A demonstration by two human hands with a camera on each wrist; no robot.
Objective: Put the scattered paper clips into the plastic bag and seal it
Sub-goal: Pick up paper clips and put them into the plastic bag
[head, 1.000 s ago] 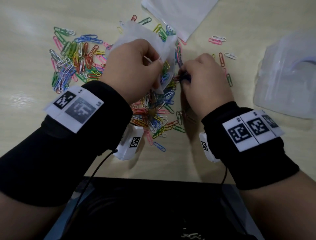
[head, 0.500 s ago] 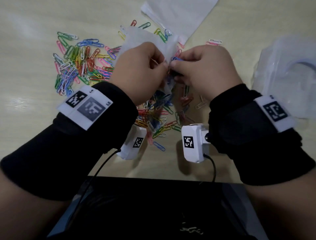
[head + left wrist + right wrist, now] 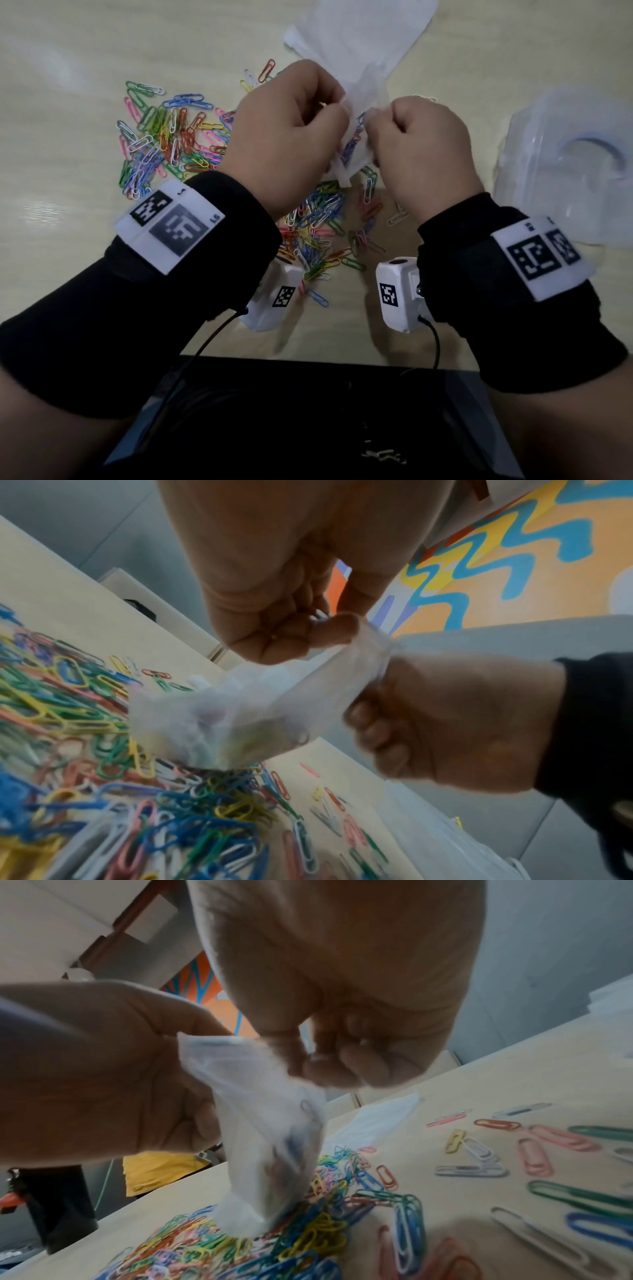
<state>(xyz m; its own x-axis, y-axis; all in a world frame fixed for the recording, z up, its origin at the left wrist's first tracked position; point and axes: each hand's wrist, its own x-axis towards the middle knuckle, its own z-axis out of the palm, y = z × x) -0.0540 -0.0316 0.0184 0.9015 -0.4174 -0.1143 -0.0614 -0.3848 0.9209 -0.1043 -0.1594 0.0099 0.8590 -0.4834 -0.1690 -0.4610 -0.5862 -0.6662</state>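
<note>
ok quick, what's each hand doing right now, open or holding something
Left hand: closed, pinching the top edge of the small plastic bag.
Right hand: closed, pinching the opposite edge of the same bag.

A pale wooden table [image 3: 68, 51] carries scattered coloured paper clips [image 3: 171, 137], a white sheet [image 3: 370, 31] and clear plastic packaging [image 3: 575, 164]
</note>
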